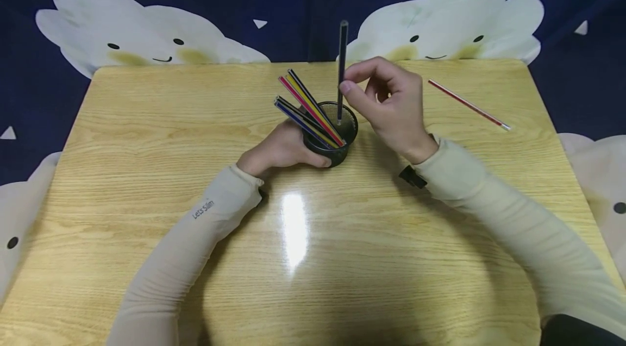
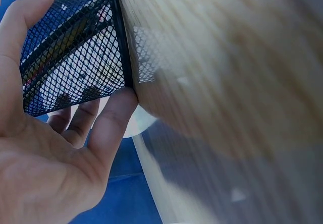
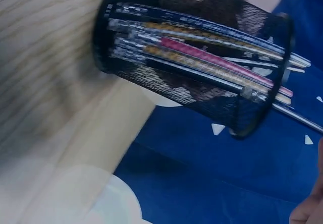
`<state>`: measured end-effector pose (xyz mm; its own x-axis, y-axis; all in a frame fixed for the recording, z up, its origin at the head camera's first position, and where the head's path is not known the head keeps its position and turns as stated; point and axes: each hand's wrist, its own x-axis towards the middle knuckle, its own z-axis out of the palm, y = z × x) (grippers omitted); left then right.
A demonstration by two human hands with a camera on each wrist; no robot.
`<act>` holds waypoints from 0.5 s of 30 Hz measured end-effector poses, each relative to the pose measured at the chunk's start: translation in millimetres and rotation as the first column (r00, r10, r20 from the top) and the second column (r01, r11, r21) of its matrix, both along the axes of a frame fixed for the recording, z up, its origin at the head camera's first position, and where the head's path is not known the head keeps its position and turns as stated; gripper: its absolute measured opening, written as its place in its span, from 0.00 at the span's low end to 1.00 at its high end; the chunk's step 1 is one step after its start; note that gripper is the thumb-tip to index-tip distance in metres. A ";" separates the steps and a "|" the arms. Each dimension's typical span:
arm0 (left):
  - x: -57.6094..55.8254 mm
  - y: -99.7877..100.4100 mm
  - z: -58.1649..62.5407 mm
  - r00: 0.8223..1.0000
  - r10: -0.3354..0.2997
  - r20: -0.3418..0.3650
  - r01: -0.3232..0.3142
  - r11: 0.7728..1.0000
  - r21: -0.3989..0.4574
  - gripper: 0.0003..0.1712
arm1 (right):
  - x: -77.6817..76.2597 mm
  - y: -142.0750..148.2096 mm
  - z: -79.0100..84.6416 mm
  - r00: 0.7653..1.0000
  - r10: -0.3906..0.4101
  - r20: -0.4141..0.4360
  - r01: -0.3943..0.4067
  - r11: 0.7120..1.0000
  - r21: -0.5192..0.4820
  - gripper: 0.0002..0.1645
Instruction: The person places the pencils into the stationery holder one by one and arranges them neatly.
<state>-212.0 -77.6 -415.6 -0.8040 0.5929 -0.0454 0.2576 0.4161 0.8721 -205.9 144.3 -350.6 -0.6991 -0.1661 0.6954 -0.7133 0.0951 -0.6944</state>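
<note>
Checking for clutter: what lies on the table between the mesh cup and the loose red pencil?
Only the right hand; between mesh cup and red pencil the table is bare, head view.

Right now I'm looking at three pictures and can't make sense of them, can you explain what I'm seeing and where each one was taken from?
There is no machine here: a person works with two bare hands at a wooden table. The big picture comes from a camera on the person's head, looking down. The two smaller ones come from cameras on the wrists, so they look tilted and very close.

The left hand grips a black mesh cup; the left wrist view shows its fingers curled round the mesh. Several coloured pencils lean inside the cup. The right hand pinches a dark pencil, upright, its lower end at the cup's mouth. One red pencil lies apart on the table, to the right.
</note>
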 end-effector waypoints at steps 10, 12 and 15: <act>-0.4 -0.2 0.0 1.000 -0.005 0.004 0.005 1.000 0.006 0.33 | -6.6 2.2 -18.2 0.999 -0.006 0.035 0.001 0.992 0.128 0.10; -0.8 -0.4 -0.4 1.000 -0.004 0.010 0.004 1.000 0.007 0.35 | -7.3 2.7 -20.0 1.000 -0.005 0.031 0.001 0.989 0.145 0.10; -1.2 -0.2 -0.6 1.000 -0.006 0.017 0.006 1.000 0.004 0.36 | -8.1 2.8 -22.4 1.000 -0.014 0.028 0.009 0.986 0.166 0.09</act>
<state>-213.2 -77.8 -416.2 -0.7995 0.5980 -0.0563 0.2456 0.4110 0.8779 -213.9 147.1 -373.0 -0.7212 -0.2696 0.6382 -0.6912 0.2189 -0.6887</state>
